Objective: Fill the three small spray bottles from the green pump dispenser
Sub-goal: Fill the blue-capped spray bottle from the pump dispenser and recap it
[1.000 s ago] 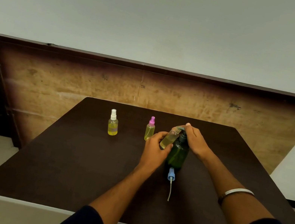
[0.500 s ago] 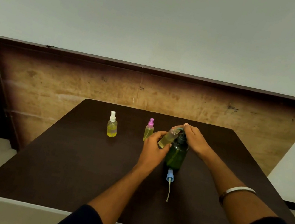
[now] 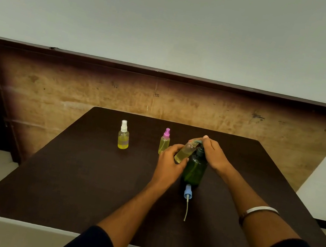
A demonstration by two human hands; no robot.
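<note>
left hand (image 3: pixel 169 163) grip: holds uncapped bottle (image 3: pixel 184 154) (tilted) | right hand (image 3: pixel 214 153) grip: curled over dispenser (image 3: pixel 195 169) pump

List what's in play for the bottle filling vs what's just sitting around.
In play:
green pump dispenser, right hand on its pump
uncapped spray bottle, tilted at the spout, held by left hand
blue spray cap, lying by the dispenser
white-capped bottle
pink-capped bottle

Just there:
table
wooden board behind it
</note>
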